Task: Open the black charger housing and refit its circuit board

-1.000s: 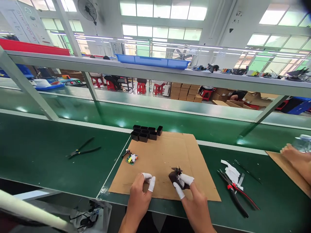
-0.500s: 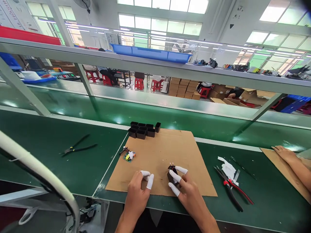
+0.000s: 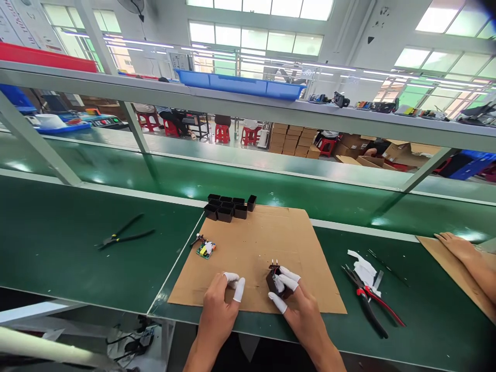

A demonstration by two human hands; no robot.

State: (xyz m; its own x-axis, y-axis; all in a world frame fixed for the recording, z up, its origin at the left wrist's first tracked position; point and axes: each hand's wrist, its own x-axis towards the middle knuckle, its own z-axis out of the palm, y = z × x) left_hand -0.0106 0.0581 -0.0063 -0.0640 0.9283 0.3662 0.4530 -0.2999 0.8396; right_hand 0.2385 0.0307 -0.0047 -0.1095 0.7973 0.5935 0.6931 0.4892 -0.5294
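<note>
My right hand (image 3: 304,310) grips a black plug adapter housing (image 3: 272,284) between white-covered fingertips, low over the cardboard sheet (image 3: 248,248). Two metal pins stand up from the black plug plate (image 3: 274,267) at the housing's far end. Something pale shows inside the housing, partly hidden by the fingers. To its left, my left hand (image 3: 218,305) holds nothing; thumb and forefinger, also in white finger cots, are curled with a gap between them. A small green circuit board (image 3: 205,250) with yellow and white parts lies at the cardboard's left side. Several black open boxes (image 3: 225,213) stand at the far left corner.
Red-and-black pliers (image 3: 368,294) lie right of the cardboard, beside white scraps (image 3: 363,267) and a thin tool (image 3: 387,267). Black-handled cutters (image 3: 124,235) rest on the left. Another person's hand (image 3: 459,248) is at the far right. A shelf beam (image 3: 240,113) crosses above the bench.
My right fingers have shifted slightly on the housing, showing more of its inside. The pale hose at lower left has dropped down. My left hand has stayed put.
</note>
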